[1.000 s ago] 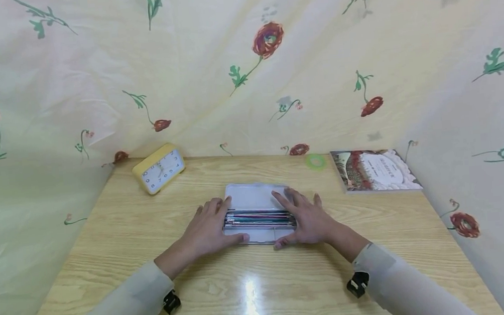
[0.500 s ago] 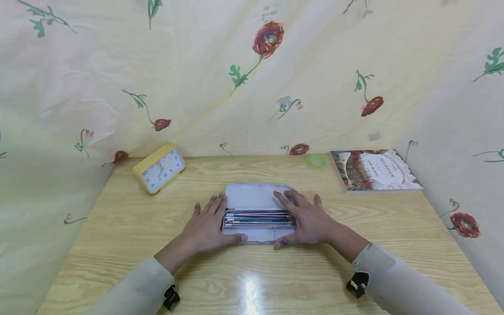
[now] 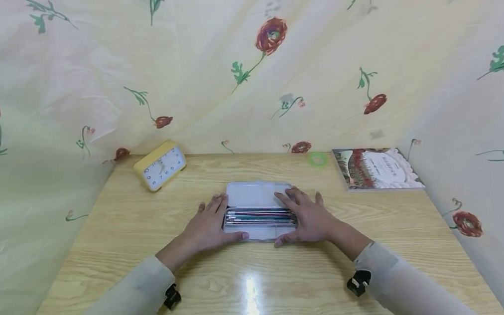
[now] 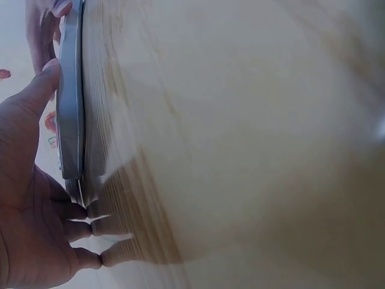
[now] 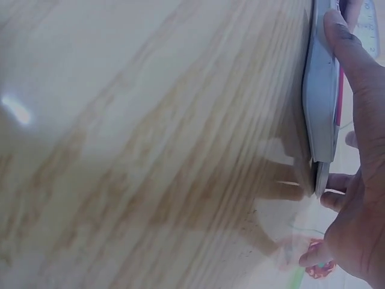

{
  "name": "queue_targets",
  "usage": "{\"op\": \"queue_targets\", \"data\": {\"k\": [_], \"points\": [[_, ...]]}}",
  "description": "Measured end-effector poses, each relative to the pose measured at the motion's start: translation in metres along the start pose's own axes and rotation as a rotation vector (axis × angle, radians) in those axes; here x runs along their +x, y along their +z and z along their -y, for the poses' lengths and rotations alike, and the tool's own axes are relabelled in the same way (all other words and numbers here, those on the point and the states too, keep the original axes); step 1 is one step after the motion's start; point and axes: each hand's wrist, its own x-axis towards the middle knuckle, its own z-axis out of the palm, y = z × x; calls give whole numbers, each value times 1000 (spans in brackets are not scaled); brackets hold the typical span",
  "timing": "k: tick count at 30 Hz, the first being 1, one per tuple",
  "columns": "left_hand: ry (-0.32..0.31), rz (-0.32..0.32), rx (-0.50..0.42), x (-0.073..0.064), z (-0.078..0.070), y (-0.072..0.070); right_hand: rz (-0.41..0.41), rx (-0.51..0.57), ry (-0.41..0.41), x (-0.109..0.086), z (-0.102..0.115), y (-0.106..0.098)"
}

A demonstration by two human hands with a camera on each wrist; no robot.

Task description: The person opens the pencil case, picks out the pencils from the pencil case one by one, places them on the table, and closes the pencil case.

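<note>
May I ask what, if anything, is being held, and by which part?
Nothing is plainly gripped: the left hand rests spread on the left end of the open pencil case, the right hand on its right end, thumbs at the front edge.

Right hand [image 5: 366,208], thumb touching grey case [image 5: 320,102] on wood-grain tabletop [image 5: 150,132].

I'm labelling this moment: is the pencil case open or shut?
Open: the pencil case has its lid laid back, exposing the pencils inside, between the left hand and right hand.
</note>
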Motion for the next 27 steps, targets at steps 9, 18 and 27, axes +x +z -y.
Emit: {"op": "queue_targets", "data": {"k": [9, 18, 27], "points": [[-5, 15, 5, 0, 1, 0, -114, 82, -81, 13, 31, -10], [4, 18, 25, 2, 3, 0, -144, 147, -161, 40, 70, -8], [16, 12, 12, 1, 1, -2, -122, 105, -138, 52, 86, -1]]}}
